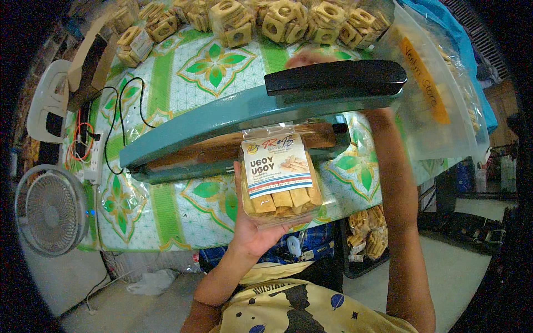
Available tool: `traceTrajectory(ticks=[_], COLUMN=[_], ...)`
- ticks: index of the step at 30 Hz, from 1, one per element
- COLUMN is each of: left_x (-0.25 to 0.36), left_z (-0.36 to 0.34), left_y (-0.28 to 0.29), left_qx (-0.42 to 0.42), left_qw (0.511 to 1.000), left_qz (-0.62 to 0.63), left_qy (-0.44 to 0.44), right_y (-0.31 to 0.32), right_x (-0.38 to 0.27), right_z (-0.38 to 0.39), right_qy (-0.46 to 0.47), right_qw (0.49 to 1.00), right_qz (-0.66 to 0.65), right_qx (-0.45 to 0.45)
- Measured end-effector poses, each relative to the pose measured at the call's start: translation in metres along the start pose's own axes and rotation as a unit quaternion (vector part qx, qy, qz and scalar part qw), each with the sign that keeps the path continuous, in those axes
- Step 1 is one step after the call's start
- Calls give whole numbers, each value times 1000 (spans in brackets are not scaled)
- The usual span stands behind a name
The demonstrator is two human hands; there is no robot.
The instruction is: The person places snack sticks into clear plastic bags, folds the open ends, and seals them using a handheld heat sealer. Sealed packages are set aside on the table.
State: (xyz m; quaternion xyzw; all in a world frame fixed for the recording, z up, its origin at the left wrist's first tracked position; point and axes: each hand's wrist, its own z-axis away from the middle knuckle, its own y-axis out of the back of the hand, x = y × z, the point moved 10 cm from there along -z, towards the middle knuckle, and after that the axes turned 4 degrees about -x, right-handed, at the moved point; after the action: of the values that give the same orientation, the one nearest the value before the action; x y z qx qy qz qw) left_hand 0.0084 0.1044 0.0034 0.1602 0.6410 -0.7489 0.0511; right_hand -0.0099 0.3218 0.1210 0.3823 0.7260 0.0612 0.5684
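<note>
My left hand [258,233] supports a clear bag of biscuit sticks [283,202] with a white label, gripping it from below and the left side. The bag's top edge reaches toward the gap of a teal heat sealer [200,125], whose long upper arm is raised above its base. My right forearm [400,211] stretches up past the sealer's right end. Beyond the black handle [336,77], my right hand [312,56] shows only in part, smeared and mostly covered by the handle, so its fingers cannot be read.
Several bags of ring-topped biscuits [283,22] line the table's far edge. A translucent plastic bag [433,105] stands at right. At left are a round fan [53,211], a power strip [95,161] with cords, and a white chair [49,102]. More bagged biscuits [367,230] sit below the table edge.
</note>
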Motion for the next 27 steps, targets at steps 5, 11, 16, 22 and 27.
traceTrajectory(ticks=[5, 11, 16, 22, 27], left_x=[0, -2, -1, 0, 2], left_z=[1, -2, -1, -2, 1], left_y=[4, 9, 8, 9, 16], left_qx=[4, 14, 18, 27, 68], left_qw=[1000, 1000, 1000, 1000, 997], left_qz=[-4, 13, 11, 9, 9], left_qy=[-1, -13, -10, -13, -35], right_y=[77, -18, -35, -55, -50], right_x=[-90, -84, -31, 5, 11], right_z=[-35, -44, -16, 11, 13], right_qy=[-43, -100, -193, -249, -256], right_qw=[986, 921, 932, 920, 926], right_qz=[-157, 245, 153, 40, 50], right_qx=[27, -285, -267, -301, -273])
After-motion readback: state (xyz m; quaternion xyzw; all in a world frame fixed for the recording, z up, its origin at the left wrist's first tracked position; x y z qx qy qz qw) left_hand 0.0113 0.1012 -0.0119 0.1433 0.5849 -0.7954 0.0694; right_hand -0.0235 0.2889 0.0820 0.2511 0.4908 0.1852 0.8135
